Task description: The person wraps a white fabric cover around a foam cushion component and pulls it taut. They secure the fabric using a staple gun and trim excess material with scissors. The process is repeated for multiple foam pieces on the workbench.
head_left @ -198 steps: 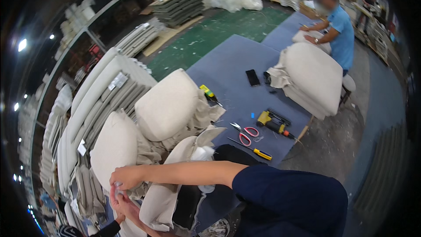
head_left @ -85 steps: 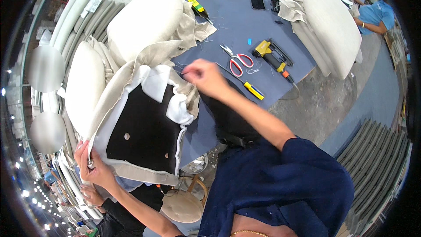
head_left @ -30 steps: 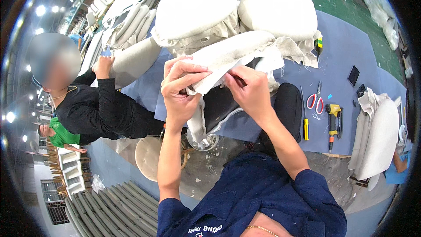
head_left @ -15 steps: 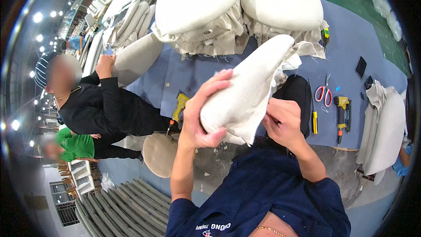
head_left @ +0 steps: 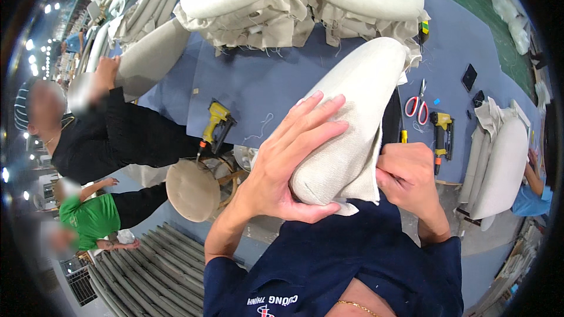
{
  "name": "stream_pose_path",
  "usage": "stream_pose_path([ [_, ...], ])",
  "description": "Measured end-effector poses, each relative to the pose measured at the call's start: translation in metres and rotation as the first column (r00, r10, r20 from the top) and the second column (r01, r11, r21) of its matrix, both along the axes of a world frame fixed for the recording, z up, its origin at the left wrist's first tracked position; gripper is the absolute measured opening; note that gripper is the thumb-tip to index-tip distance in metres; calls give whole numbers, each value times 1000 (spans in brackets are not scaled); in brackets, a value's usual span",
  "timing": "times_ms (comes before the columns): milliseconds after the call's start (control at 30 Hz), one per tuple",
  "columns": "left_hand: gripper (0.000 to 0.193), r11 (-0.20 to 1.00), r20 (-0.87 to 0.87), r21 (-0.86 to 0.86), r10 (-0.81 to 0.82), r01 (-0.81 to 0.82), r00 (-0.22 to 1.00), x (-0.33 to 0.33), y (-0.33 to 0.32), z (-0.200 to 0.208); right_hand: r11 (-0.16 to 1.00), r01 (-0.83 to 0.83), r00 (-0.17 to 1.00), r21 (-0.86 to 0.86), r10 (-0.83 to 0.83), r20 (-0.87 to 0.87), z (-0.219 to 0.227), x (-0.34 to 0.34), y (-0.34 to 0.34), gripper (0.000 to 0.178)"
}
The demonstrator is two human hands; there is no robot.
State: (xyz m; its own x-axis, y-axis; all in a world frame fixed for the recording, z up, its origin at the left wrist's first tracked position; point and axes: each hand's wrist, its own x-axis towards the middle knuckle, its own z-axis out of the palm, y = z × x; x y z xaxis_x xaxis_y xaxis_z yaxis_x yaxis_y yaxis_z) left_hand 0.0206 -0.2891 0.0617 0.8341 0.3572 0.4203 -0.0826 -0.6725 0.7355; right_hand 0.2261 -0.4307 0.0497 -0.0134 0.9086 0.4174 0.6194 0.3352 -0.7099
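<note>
A cream fabric-covered seat pad (head_left: pixel 355 123) is held on edge in front of my chest, its loose cloth hanging at the right and lower side. My left hand (head_left: pixel 296 164) grips its lower left end, fingers spread over the cover and thumb underneath. At the right side, my right hand (head_left: pixel 410 177) is closed on the loose edge of the cover cloth; the fingertips are partly hidden. Beyond it on the blue-grey table (head_left: pixel 247 76) lie red-handled scissors (head_left: pixel 418 108), a yellow-handled tool (head_left: pixel 403 135) and a yellow and black staple gun (head_left: pixel 440 138).
Stacked cream seat pads (head_left: pixel 247 0) stand at the far side. Another yellow staple gun (head_left: pixel 215 120) lies left, near a round stool (head_left: pixel 192 190). A person in black (head_left: pixel 117 135) handles a pad at the left. More pads (head_left: pixel 502 167) stand at right, beside a phone (head_left: pixel 469 77).
My view has shifted, and the pad is turned more upright. My left hand's fingers lie farther across the cover. My right hand still grips the cloth edge, closer to my body.
</note>
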Motion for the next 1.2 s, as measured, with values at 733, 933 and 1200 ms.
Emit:
stream_pose_path([
  [733,68,954,152,78,277,-291,949,-11,-34,-16,977,-119,982,176,89,167,-16,4,4,22],
  [933,67,949,161,26,306,-314,938,-7,-48,-21,923,-273,960,271,242,144,-20,3,10,26],
  [1200,66,931,206,35,348,-362,915,-4,-49,-21,928,-300,942,221,252,221,-8,7,19,28],
])
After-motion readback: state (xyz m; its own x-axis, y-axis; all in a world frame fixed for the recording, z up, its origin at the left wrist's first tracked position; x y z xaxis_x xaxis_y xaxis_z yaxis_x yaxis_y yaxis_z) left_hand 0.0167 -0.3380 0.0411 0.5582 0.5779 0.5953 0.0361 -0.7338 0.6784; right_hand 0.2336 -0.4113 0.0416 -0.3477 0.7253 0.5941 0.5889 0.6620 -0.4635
